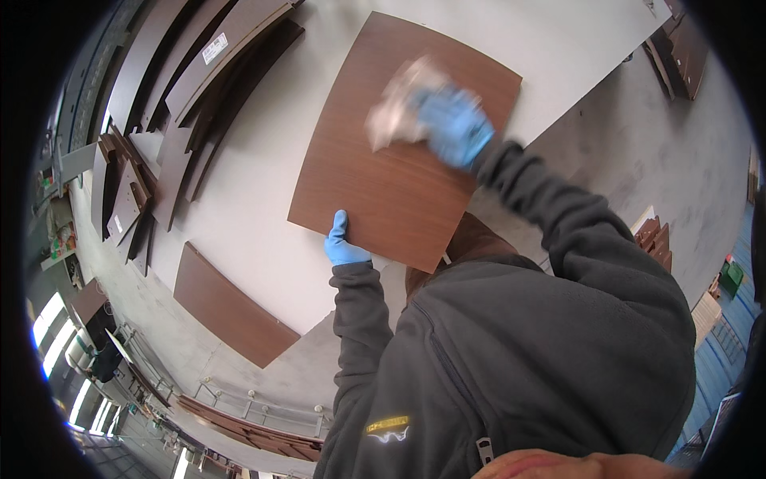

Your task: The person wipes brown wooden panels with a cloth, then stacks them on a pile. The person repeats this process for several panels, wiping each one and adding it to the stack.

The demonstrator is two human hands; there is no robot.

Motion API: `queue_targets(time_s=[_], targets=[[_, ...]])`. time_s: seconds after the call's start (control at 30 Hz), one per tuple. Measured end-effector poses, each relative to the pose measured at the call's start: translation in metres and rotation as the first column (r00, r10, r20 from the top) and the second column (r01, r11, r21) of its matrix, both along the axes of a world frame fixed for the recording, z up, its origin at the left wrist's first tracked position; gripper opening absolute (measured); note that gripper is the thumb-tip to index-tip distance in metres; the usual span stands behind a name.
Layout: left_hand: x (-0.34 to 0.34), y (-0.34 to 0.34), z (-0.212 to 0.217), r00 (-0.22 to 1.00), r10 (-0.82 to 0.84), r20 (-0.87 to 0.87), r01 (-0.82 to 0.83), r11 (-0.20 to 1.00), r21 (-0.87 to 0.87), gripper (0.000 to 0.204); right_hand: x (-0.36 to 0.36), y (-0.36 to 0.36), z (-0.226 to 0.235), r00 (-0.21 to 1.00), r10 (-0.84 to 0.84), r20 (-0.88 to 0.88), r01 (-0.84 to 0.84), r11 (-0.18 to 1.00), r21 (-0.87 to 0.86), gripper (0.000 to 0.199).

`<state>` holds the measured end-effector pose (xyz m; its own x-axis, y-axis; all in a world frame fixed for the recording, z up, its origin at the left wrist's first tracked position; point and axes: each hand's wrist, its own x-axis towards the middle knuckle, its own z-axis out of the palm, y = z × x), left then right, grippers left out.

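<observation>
On the stiff-looking, flat brown wood-grain panel point(379, 199), your blue-gloved right hand point(456, 126) is clutching soft pinkish cloth point(395, 112); your left hand point(345, 246), fingers hidden, is thumbing the graspable edge.

Clock taken from mid brown board point(391, 176). Widest free lane: 9-10 o'clock, bare white tabletop point(247, 176) btwn board & dark panel stack point(191, 92), which walls off the far side at approx. 9:30. Loose panel pieces point(128, 199) jut out at approx. 8:30, below the stack. Lone brown panel point(235, 307) sits at 7:30, w/ a gap btwn it & board. L hand point(345, 246) blocks board edge at 7. On the board, R hand point(456, 126) + cloth point(399, 104) take up the upper middle; lower L corner is open. R sleeve point(566, 207) bars 4, torso point(542, 367) bars 5. More open tabletop at 1; edge drops off at 2-3.
</observation>
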<state>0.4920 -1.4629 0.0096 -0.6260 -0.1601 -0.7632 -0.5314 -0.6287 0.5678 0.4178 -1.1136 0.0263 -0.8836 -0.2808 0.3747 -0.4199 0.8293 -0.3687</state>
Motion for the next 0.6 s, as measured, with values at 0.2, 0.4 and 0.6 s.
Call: queue_targets(time_s=[0.2,0.4,0.6], targets=[[-0.005,-0.007,0.034,0.99,-0.075,-0.118,0.078,0.997,0.019,0.031,-0.06,0.171,-0.021,0.771,-0.629,0.103,0.635,0.747,-0.197,0.034],[0.004,-0.02,0.078,0.959,-0.143,-0.245,0.16,0.986,0.052,0.032,0.043,0.115,0.034,0.586,-0.733,0.345,0.667,0.193,-0.72,0.033],[0.002,-0.009,0.126,0.927,-0.143,-0.346,0.111,0.988,-0.111,0.031,0.07,0.065,0.025,0.659,-0.041,0.751,0.676,-0.406,-0.615,0.044]])
